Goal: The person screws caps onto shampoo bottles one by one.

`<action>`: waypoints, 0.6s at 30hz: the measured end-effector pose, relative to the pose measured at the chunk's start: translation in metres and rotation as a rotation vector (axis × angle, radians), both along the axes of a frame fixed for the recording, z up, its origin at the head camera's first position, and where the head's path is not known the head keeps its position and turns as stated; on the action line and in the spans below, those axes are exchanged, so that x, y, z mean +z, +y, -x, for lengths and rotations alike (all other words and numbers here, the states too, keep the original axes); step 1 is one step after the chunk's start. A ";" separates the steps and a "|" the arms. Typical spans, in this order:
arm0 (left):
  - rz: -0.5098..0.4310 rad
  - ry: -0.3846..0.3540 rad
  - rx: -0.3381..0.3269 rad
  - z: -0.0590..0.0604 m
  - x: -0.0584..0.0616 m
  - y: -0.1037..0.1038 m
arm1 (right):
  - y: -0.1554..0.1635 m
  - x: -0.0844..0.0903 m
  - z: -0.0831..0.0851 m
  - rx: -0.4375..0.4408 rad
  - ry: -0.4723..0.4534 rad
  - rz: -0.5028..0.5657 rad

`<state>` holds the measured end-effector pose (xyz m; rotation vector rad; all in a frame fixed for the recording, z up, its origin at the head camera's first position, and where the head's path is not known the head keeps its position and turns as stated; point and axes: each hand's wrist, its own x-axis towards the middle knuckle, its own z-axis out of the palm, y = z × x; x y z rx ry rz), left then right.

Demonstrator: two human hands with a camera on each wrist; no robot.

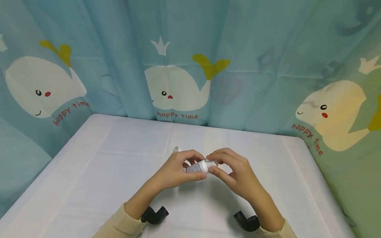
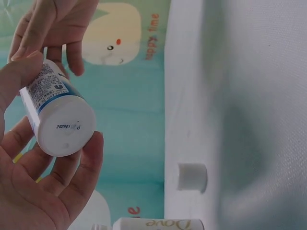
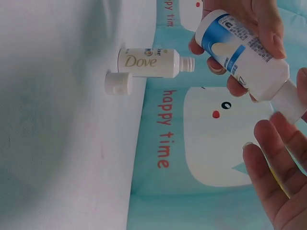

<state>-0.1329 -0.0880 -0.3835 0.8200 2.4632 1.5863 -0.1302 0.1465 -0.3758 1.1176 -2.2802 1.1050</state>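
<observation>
**Hands on the bottle, cap not yet off**

Left hand (image 1: 175, 170) grips the small bottle (image 1: 196, 167) round its body, fingers curled, holding it tilted above the table (image 1: 89, 172). Right hand (image 1: 235, 173) pinches the bottle's cap (image 1: 210, 164) between thumb and fingertips. I judge the cap to be seated on the neck; whether it is being loosened or tightened I cannot tell. Behind the hands a Dove bottle (image 3: 148, 63) stands open, its loose cap (image 3: 118, 83) just beside it on the cloth, so that one looks done. Both wrists are bent inward, forearms converging low over the table's near edge.
</observation>
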 end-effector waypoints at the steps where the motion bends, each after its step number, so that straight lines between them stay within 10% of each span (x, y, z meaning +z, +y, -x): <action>1: 0.001 0.004 0.003 0.000 0.000 0.000 | 0.000 0.000 -0.001 0.003 -0.003 0.003; 18: -0.015 -0.008 -0.029 0.001 -0.003 0.000 | 0.001 0.000 0.001 0.084 0.035 0.017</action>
